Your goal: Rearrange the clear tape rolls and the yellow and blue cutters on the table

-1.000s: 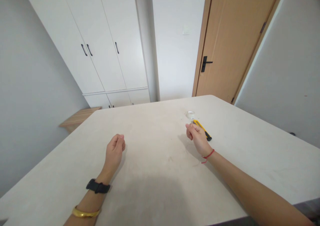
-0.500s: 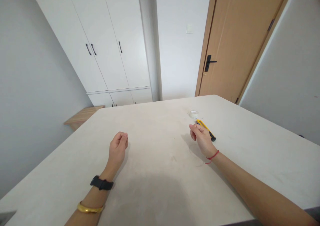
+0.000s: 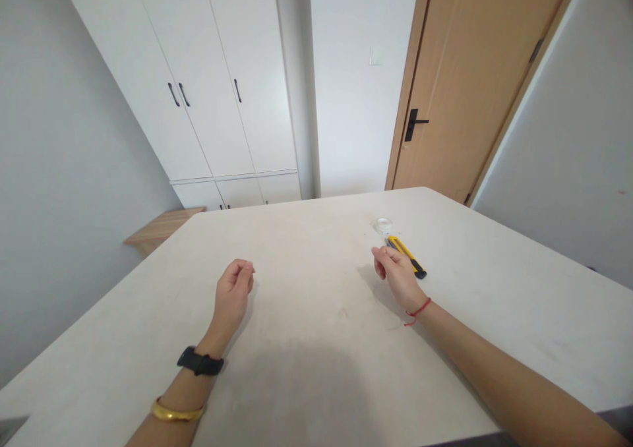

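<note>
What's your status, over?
Left hand curled, nothing showing in it. Right hand over yellow utility knife, contact unclear. Clear round object just beyond the knife.

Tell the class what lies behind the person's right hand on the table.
A yellow and black utility knife and, beyond it, a small clear round object; the tabletop under the right hand is covered.

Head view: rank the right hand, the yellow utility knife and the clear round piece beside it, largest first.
1. Right hand
2. Yellow utility knife
3. Clear round piece

The hand is nearer the camera, so its lead over the knife is unsure.
</note>
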`<state>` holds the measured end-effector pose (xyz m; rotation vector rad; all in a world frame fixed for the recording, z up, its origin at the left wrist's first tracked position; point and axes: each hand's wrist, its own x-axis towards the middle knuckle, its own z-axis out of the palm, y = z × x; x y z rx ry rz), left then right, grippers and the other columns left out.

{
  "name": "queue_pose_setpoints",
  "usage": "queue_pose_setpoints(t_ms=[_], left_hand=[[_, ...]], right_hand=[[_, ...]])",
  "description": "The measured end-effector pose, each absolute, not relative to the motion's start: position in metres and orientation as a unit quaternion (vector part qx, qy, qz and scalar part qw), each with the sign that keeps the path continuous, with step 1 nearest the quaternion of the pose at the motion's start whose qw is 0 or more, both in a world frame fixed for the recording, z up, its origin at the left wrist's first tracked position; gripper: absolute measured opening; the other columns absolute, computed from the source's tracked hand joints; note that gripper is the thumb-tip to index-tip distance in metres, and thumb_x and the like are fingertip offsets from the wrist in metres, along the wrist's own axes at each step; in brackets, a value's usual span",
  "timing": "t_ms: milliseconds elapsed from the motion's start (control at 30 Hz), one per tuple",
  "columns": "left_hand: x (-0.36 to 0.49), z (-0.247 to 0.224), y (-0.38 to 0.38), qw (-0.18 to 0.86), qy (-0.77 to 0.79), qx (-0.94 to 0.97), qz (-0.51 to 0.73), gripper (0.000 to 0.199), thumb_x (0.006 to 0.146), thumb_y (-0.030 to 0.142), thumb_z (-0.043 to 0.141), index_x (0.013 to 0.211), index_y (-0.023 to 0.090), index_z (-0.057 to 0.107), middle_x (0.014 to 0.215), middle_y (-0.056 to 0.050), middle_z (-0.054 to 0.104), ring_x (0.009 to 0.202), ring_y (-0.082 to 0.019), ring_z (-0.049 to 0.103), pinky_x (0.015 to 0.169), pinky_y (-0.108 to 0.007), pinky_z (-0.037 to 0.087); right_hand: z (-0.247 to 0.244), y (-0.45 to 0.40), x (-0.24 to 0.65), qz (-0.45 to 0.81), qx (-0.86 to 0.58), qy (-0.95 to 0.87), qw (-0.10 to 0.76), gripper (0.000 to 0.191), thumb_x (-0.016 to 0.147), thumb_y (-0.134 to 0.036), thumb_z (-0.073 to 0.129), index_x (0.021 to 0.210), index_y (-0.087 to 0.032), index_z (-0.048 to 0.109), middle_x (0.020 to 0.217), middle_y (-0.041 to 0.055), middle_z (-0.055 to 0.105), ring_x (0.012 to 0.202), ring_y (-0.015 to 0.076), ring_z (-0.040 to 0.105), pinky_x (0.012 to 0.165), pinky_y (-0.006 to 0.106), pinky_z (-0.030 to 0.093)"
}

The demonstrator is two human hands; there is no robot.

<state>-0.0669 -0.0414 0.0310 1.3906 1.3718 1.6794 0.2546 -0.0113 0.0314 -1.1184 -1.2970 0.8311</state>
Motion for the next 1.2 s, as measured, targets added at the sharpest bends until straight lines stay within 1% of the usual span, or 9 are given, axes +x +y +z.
queue_pose_setpoints(t_ms=[533, 700, 1200], left_hand=[[-0.0664, 0.0295, -0.0413, 0.281, 0.512, 0.515, 0.627, 0.022, 0.083, 0.039, 0.056, 0.074, 0.021, 0.05, 0.047, 0.009, 0.036, 0.041, -0.008, 0.031, 0.041, -0.021, 0.023], [-0.0672, 0.0286, -0.0413, 0.28, 0.512, 0.513, 0.629, 0.019, 0.083, 0.038, 0.056, 0.077, 0.021, 0.051, 0.047, 0.009, 0.036, 0.042, -0.009, 0.032, 0.041, -0.021, 0.023], [-0.0666, 0.027, -0.0403, 0.275, 0.52, 0.531, 0.61, 0.019, 0.082, 0.037, 0.056, 0.075, 0.02, 0.051, 0.048, 0.009, 0.037, 0.044, -0.008, 0.032, 0.042, -0.019, 0.024]], right_hand=[[0.031, -0.0141, 0.2524, 0.363, -0.483, -0.557, 0.57, 0.051, 0.077, -0.063, 0.059, 0.048, -0.022, 0.046, 0.043, -0.004, 0.042, 0.044, 0.0116, 0.035, 0.047, 0.029, 0.028], [0.0316, -0.0132, 0.2527, 0.37, -0.485, -0.549, 0.572, 0.051, 0.075, -0.063, 0.06, 0.048, -0.022, 0.046, 0.043, -0.0038, 0.042, 0.044, 0.0116, 0.035, 0.047, 0.028, 0.027], [0.0325, -0.0139, 0.2518, 0.376, -0.486, -0.551, 0.565, 0.049, 0.074, -0.06, 0.06, 0.048, -0.022, 0.046, 0.044, -0.0043, 0.041, 0.045, 0.0112, 0.035, 0.048, 0.028, 0.027]])
